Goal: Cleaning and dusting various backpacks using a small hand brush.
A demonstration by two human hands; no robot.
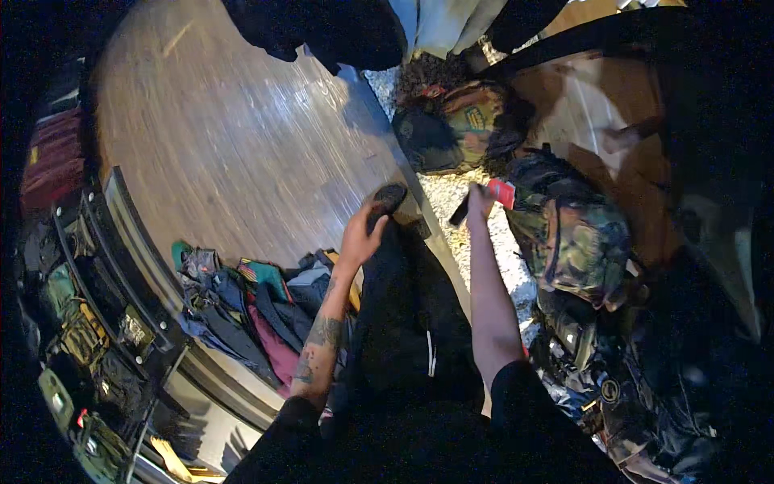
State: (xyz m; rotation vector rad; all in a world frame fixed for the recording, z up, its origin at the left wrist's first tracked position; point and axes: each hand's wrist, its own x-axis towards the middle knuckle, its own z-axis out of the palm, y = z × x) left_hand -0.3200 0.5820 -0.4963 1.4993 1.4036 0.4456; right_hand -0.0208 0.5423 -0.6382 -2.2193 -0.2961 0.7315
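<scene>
My left hand [361, 236] has its thumb and fingers around a dark rounded object [390, 197] with a textured surface. What it is, I cannot tell. My right hand [479, 202] grips a dark flat strip-like object [459, 210], which points down to the left. Beside its fingers shows a red card or tag [502, 193] with pale marks; whether the hand holds it is unclear. Black trousers [417, 302] lie between my forearms. A camouflage backpack [589, 242] is just right of my right hand.
Folded or piled clothes [260, 314] lie left of my left forearm, by a wood-grain surface [242, 139]. Black-framed shelving [115, 266] with bags stands at far left. Another camouflage bag [474, 121] and a dark cap [426, 139] are ahead, near a person's dark clothing [320, 27].
</scene>
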